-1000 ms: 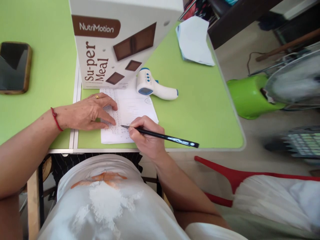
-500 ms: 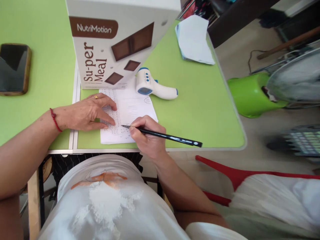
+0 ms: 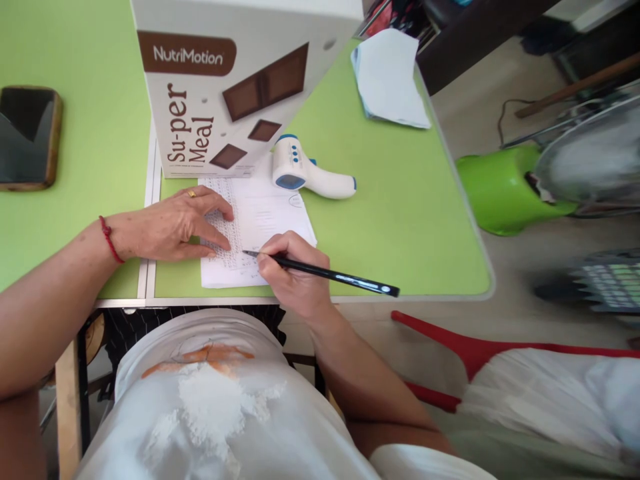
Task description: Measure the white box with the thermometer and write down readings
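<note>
Fingers of the right hand (image 3: 303,277), at the centre of the frame, are closed in a pinch around a slim black pencil (image 3: 345,277). Its tip points left and meets, or nearly meets, a white sheet of paper (image 3: 280,213); its blunt end reaches out to the right. The left hand (image 3: 173,227), left of centre, grips nothing: its fingers are loosely bent and spread apart, the tips resting on the sheet's left side, over rows of small dense print.

The sheet lies on a light green desk (image 3: 390,220), near its lower edge. At the upper centre a large white box (image 3: 190,100) stands upright, lettered "NutriMotion Su-per Meal", with brown chocolate pieces pictured; its contents cannot be seen. Just beside it is a white and blue handheld thermometer (image 3: 327,183), its head over the sheet. A dark phone (image 3: 27,137) lies at the left edge. At the right, beyond the desk, is a bright green bucket (image 3: 493,190); what it holds is unclear.
</note>
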{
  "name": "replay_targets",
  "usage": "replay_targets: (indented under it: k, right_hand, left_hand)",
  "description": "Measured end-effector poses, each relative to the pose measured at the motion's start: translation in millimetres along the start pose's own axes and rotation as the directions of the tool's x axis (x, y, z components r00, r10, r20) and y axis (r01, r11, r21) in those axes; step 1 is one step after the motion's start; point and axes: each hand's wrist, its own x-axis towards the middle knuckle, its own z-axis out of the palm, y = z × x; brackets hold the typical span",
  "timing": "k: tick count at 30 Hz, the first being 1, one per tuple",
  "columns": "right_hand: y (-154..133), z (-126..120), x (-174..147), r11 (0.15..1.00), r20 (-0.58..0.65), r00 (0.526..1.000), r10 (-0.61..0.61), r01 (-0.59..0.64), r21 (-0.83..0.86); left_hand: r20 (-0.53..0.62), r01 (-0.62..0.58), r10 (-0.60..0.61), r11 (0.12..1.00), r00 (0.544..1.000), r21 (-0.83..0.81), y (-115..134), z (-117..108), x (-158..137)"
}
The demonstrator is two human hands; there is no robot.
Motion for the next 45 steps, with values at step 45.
replay_targets:
  k: [45]
  right_hand:
    - [22.7, -52.8, 39.6, 0.459, 0.082, 0.996, 0.045, 0.052, -0.887]
  left_hand:
    - [-0.926, 0.066, 0.167, 0.977, 0.339, 0.201, 7.4, -26.0, -3.7]
